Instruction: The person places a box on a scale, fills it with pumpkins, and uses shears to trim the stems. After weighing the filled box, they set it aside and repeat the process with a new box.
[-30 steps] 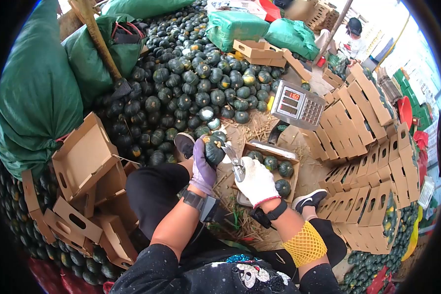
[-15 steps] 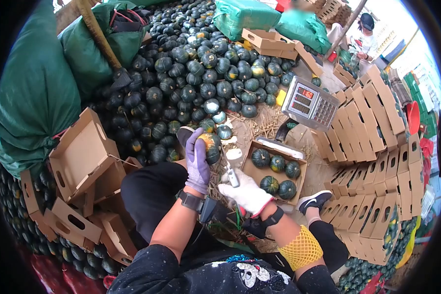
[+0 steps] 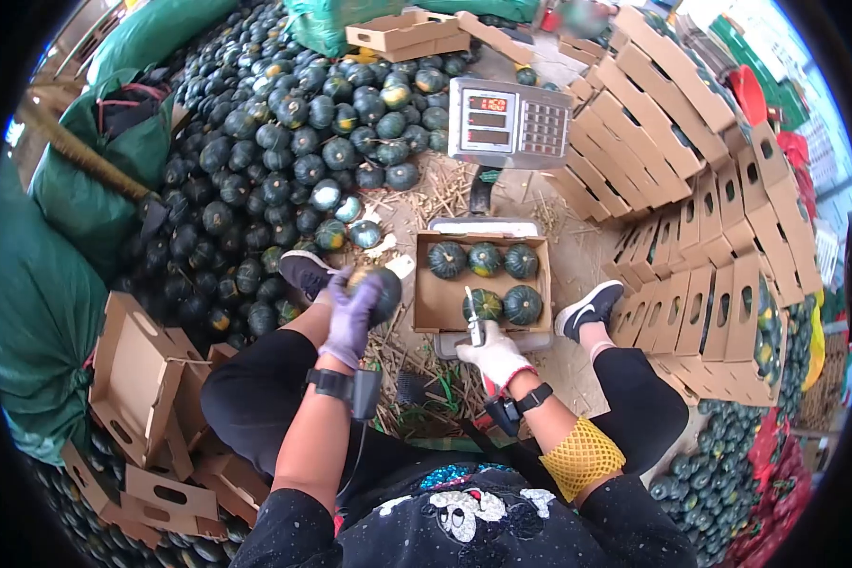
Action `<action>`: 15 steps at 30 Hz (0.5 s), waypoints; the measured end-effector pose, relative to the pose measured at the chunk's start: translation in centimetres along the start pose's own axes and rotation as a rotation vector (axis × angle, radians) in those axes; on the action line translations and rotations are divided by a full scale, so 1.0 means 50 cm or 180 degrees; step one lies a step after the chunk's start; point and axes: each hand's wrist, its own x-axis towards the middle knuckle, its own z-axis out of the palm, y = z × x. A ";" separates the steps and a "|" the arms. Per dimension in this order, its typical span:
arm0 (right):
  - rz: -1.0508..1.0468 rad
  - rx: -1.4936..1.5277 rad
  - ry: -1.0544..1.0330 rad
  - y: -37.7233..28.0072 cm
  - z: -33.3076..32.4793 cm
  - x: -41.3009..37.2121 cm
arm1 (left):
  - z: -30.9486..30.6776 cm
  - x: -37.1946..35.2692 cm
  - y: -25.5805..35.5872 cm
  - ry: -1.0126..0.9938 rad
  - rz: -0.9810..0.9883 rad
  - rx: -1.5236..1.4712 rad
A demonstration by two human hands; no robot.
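Note:
In a purple glove, my left hand (image 3: pixel 352 317) is wrapped round a dark green pumpkin (image 3: pixel 385 295), blurred by motion, left of an open cardboard box (image 3: pixel 431 308). My right hand (image 3: pixel 497 358), in a white glove, grips what look like small pruning shears (image 3: pixel 474 328), their tip pointing up over the box's front edge. Several striped green pumpkins (image 3: pixel 484 258) sit in the box in two rows, with bare cardboard at the front left. The box rests on the platform of a weighing scale (image 3: pixel 445 346), whose display (image 3: pixel 488 121) glows red behind it.
A large heap of pumpkins (image 3: pixel 275 137) spreads across the back left. Stacked cardboard boxes (image 3: pixel 677 327) line the right side; loose box trays (image 3: pixel 133 379) lie at the left near green sacks (image 3: pixel 43 303). Straw and stem bits (image 3: pixel 398 379) litter the floor between my feet.
My view has turned right, so the box and scale now appear nearer the centre. The pumpkin in my left hand has turned its orange patch mostly away; my right hand is at the box's front edge.

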 end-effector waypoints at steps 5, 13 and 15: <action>-0.0145 0.0190 0.0780 0.034 -0.041 0.004 | 0.125 -0.002 -0.063 -0.0980 -0.0012 0.1332; 0.0387 0.0561 0.0528 0.074 -0.092 0.007 | 0.189 0.186 -0.238 -0.2011 0.0215 0.5565; 0.0434 0.0529 0.0430 0.074 -0.099 0.007 | 0.186 0.189 -0.237 -0.2429 0.0172 0.5615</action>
